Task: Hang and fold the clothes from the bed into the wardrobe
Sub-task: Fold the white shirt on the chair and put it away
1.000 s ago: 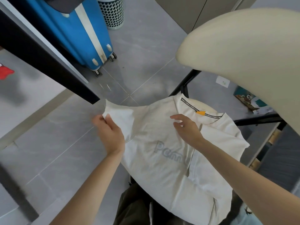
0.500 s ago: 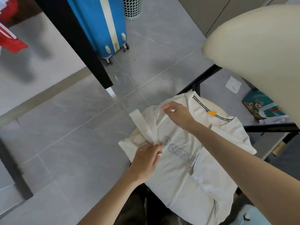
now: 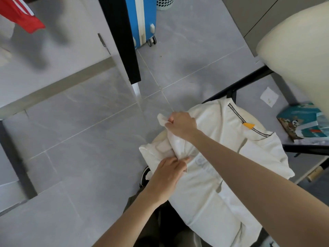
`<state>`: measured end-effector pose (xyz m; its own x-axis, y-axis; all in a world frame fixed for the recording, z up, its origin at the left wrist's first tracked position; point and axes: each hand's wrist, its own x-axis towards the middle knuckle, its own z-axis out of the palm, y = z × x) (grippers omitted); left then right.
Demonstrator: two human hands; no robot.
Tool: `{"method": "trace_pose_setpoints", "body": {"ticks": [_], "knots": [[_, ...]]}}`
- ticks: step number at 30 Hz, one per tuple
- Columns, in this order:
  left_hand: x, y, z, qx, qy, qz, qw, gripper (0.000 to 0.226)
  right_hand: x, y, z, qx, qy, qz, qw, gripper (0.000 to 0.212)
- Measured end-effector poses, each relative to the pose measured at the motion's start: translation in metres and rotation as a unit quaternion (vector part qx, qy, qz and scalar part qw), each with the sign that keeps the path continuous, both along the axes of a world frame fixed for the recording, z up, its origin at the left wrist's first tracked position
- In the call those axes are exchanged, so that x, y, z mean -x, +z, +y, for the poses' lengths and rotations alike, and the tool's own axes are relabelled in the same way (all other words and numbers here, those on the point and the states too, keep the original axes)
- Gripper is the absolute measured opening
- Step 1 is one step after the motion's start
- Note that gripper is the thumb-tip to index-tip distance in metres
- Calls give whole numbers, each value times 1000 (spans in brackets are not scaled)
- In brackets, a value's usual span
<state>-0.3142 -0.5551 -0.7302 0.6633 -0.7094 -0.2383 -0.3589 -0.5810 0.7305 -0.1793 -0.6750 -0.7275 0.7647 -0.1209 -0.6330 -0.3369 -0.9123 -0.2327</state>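
Observation:
A white T-shirt (image 3: 231, 157) with a black-trimmed collar, an orange tag and pale grey lettering lies across a round cream stool (image 3: 252, 120) in front of me. Its left sleeve is folded inward over the chest. My right hand (image 3: 181, 124) pinches the sleeve's edge near the shoulder. My left hand (image 3: 169, 172) pinches the folded cloth lower down, beside the lettering. The wardrobe (image 3: 53, 56) stands open at the left, with a red garment (image 3: 19, 13) hanging inside at the top left.
A black wardrobe door edge (image 3: 124, 40) juts out ahead. Behind it stand a blue suitcase (image 3: 142, 20) and a perforated bin (image 3: 164, 2). A cream cushion (image 3: 299, 41) on a black frame (image 3: 249, 81) fills the right. A teal packet (image 3: 302, 123) lies on the grey tiled floor.
My left hand carried the left sleeve inward over the chest. My right hand moved left from the collar area to the sleeve's edge. The view swung left toward the wardrobe.

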Motion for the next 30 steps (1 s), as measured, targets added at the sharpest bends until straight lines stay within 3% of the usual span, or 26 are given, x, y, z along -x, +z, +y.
{"method": "trace_pose_setpoints", "body": {"ticks": [2,4,6,8,10,12,15,17,20,21,24,26,30], "knots": [[1,7,2,35,45,10,998,10,-2,12,-12,-125,-137,-21,982,18],[2,12,4,52,101,-3,994,7,1,27,-32,-283,-299,-59,909,8],[2,19,2,47,136,-31,989,15,11,42,-60,-367,-407,-86,832,23],[1,25,-6,46,132,-68,988,19,29,52,-90,-391,-488,-120,771,27],[3,28,-18,28,59,-119,991,15,53,54,-118,-377,-571,-147,715,30],[6,28,-27,2,-25,-108,994,12,83,47,-142,-325,-638,-139,684,30],[7,24,-31,-68,-93,-88,989,28,126,27,-161,-275,-675,-58,682,40],[8,22,-32,-93,-111,-82,986,22,142,16,-166,-274,-671,-33,688,45],[11,21,-33,-82,-100,-62,990,12,147,7,-165,-248,-633,-48,732,52],[11,20,-33,-91,-88,-71,989,18,145,4,-163,-238,-612,-58,752,53],[0,18,-37,-201,-75,-59,975,45,139,-1,-158,-205,-539,-74,814,32],[-6,17,-44,-257,-72,-68,961,46,139,-1,-158,-167,-507,-64,843,14],[-20,27,-63,-249,-30,-124,960,26,149,6,-168,-138,-519,-126,834,4]]}}
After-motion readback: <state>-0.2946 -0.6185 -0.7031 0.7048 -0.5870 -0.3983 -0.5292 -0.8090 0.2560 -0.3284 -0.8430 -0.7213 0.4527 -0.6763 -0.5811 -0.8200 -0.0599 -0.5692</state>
